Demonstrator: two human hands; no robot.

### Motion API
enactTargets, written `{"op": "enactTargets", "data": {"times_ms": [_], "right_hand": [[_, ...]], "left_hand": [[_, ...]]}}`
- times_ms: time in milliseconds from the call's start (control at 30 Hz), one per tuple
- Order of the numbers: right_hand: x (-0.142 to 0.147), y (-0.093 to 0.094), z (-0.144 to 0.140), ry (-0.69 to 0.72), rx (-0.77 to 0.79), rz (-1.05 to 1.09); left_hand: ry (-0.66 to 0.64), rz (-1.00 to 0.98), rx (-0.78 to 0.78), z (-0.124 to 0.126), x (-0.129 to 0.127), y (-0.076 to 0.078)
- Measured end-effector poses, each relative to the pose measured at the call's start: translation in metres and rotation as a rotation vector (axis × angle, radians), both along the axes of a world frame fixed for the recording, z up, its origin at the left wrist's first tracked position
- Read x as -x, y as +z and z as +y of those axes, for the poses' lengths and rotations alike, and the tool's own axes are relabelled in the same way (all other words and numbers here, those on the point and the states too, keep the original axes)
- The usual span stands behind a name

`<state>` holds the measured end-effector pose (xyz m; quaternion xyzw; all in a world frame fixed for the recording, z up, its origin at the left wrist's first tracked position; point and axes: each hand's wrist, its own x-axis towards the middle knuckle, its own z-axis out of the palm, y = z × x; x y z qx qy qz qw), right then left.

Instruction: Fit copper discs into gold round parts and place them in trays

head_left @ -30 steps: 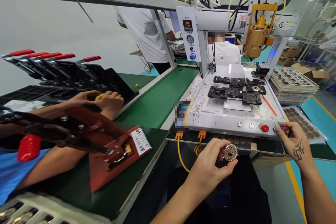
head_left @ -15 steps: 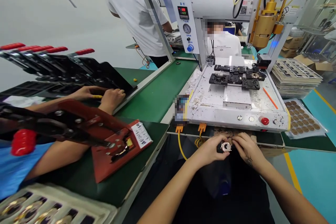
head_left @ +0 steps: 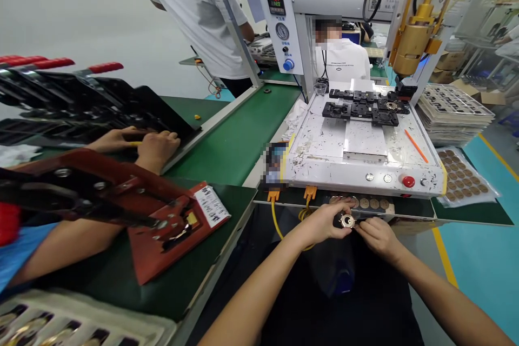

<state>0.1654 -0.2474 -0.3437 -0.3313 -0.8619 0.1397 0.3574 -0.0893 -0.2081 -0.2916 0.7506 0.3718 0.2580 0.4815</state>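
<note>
My left hand [head_left: 325, 224] is closed on a round watch case [head_left: 347, 221], gripping it by its left side between thumb and fingers. The case has a rose-gold rim and a dark part behind it, and its face is turned up. My right hand [head_left: 380, 235] is pinched together at the case's right edge; whatever its fingertips hold is too small to make out. Just beyond both hands, a strip of round brown discs [head_left: 364, 203] lies along the table edge, partly covered by my left hand.
Ahead stands a white dispensing machine [head_left: 316, 165] with black fixtures [head_left: 360, 111] and an orange stick [head_left: 416, 146]. A sheet of brown discs [head_left: 466, 175] and stacked trays [head_left: 454, 111] are at right. A red toggle press [head_left: 150, 254] and a co-worker's hands [head_left: 156, 146] are at left.
My right hand has come down from the strip of brown discs to the watch case's edge, so more of the strip shows. My left hand still holds the case. The view has shifted slightly.
</note>
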Motion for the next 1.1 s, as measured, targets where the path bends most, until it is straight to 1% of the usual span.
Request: {"op": "enactTargets", "data": {"times_ms": [33,100,167,233,300,400,433,467,533,600,667,733,833,1000,1100], "right_hand": [[-0.002,0.005,-0.007,-0.02,0.031,0.032],[-0.007,0.02,-0.022,-0.103,0.116,0.107],[-0.012,0.04,-0.032,-0.228,0.229,0.189],[-0.015,0.061,-0.037,-0.347,0.357,0.268],[-0.015,0.081,-0.038,-0.42,0.478,0.335],[-0.012,0.104,-0.039,-0.447,0.604,0.404],[-0.01,0.11,-0.039,-0.447,0.638,0.424],[-0.008,0.115,-0.04,-0.442,0.679,0.455],[-0.002,0.121,-0.04,-0.416,0.791,0.556],[0.003,0.123,-0.039,-0.372,0.921,0.669],[0.007,0.121,-0.037,-0.32,1.019,0.722],[0.01,0.118,-0.035,-0.279,1.077,0.728],[0.013,0.117,-0.034,-0.256,1.097,0.725],[0.015,0.123,-0.036,-0.241,1.077,0.715],[0.012,0.124,-0.038,-0.235,1.101,0.703]], "left_hand": [[0.016,-0.002,-0.008,-0.001,-0.003,-0.001],[0.062,-0.006,-0.033,-0.003,-0.01,-0.002],[0.122,-0.012,-0.056,-0.004,-0.02,-0.002],[0.185,-0.024,-0.067,-0.006,-0.029,0.003],[0.227,-0.051,-0.062,-0.01,-0.034,0.012],[0.257,-0.111,-0.027,-0.027,-0.033,0.032],[0.269,-0.166,0.025,-0.034,-0.031,0.039],[0.281,-0.249,0.114,-0.043,-0.029,0.045],[0.305,-0.476,0.365,-0.06,-0.026,0.055],[0.344,-0.68,0.597,-0.074,-0.024,0.062],[0.411,-0.761,0.699,-0.084,-0.023,0.067],[0.477,-0.779,0.737,-0.091,-0.021,0.071],[0.528,-0.778,0.764,-0.096,-0.018,0.074],[0.537,-0.812,0.775,-0.104,-0.016,0.08],[0.518,-0.834,0.774,-0.108,-0.016,0.083]]}}
